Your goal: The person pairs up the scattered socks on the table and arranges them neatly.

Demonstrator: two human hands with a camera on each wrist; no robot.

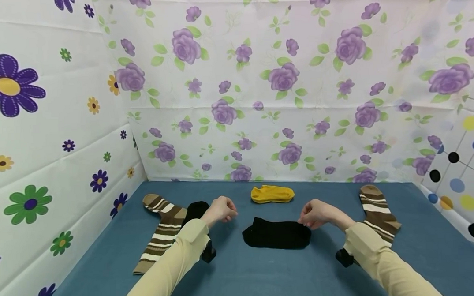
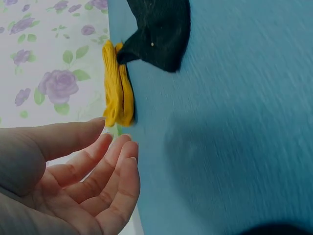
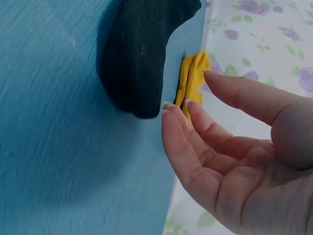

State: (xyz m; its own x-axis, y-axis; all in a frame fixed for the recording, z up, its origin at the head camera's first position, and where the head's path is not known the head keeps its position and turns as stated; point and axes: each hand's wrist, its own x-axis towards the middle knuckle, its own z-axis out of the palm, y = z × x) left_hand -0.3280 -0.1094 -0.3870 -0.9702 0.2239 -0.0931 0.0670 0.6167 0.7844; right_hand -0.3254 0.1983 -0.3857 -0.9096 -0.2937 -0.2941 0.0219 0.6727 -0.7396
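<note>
A black ankle sock (image 1: 278, 234) lies flat in the middle of the blue table. My right hand (image 1: 315, 213) is above its right end; in the right wrist view the thumb stands apart from the loosely bent fingers (image 3: 183, 147), with nothing held. My left hand (image 1: 220, 209) hovers left of this sock, also holding nothing, its fingers (image 2: 122, 191) slightly bent in the left wrist view. Partly behind the left hand lies another black sock (image 1: 196, 210). It touches or overlaps a brown, white and tan striped sock (image 1: 166, 226). Behind the middle sock are yellow socks (image 1: 271, 194), folded together.
Another striped sock (image 1: 376, 208) lies at the right, its lower part hidden by the right sleeve (image 1: 374, 248). The blue tabletop (image 1: 258, 275) ends at a flowered back sheet (image 1: 240, 121). Patterned sheets also close off the left and right sides.
</note>
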